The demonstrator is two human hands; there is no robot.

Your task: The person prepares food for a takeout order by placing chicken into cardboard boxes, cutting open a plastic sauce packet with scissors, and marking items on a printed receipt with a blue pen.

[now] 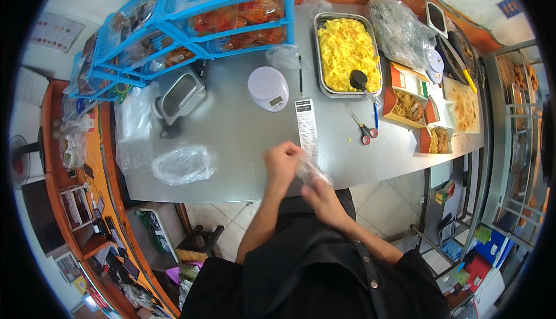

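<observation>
My left hand [282, 165] is closed, pinching a small clear plastic bag [310, 171] by one end. Blurred a little by motion, my right hand [324, 202] grips the other end of that bag. Both hands are just at the front edge of the metal table [237, 174]. Right behind the bag, a long printed paper slip [307, 126] lies flat on the table. Farther back stands a white round kitchen scale [268, 87], with a black pen [300, 75] next to it. Whether anything is inside the bag I cannot tell.
A metal tray of yellow food [347, 55] with a black scoop [359, 79] stands at the back. Scissors [365, 129] and filled food boxes [408, 107] are right. Blue racks [197, 46], a steel container [182, 97] and loose plastic bags [184, 164] occupy the left.
</observation>
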